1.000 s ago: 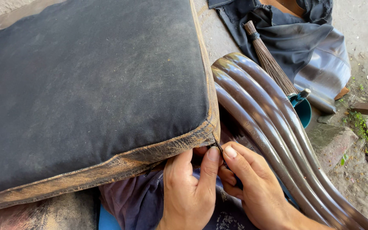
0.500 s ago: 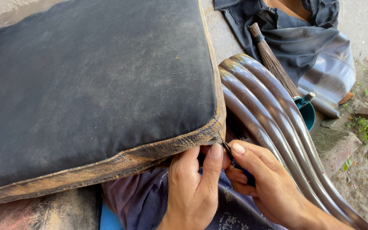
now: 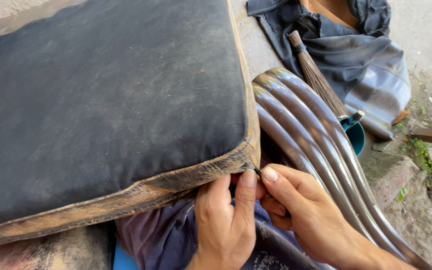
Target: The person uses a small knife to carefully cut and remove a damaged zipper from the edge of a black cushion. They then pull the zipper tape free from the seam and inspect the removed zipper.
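Note:
A large dark cushion [image 3: 106, 105] with a worn brown leather edge [image 3: 176, 182] lies across my lap. At its near right corner, my left hand [image 3: 226, 220] pinches the brown edge from below, thumb and fingers closed on it. My right hand [image 3: 306, 215] is beside it, gripping a thin dark tool [image 3: 257, 171] whose tip sits against the cushion's corner seam. Most of the tool is hidden inside my fist.
Several curved brown ribbed pieces [image 3: 316, 150] run diagonally to the right of my hands. Behind them lie a straw broom [image 3: 316, 80], a small teal bowl [image 3: 356, 137], and dark fabric or leather [image 3: 356, 50] on the concrete ground. Stones and weeds are at far right.
The view and my hands have shifted slightly; the tool tip has moved up closer against the cushion's corner seam. My left hand keeps its pinch on the brown edge.

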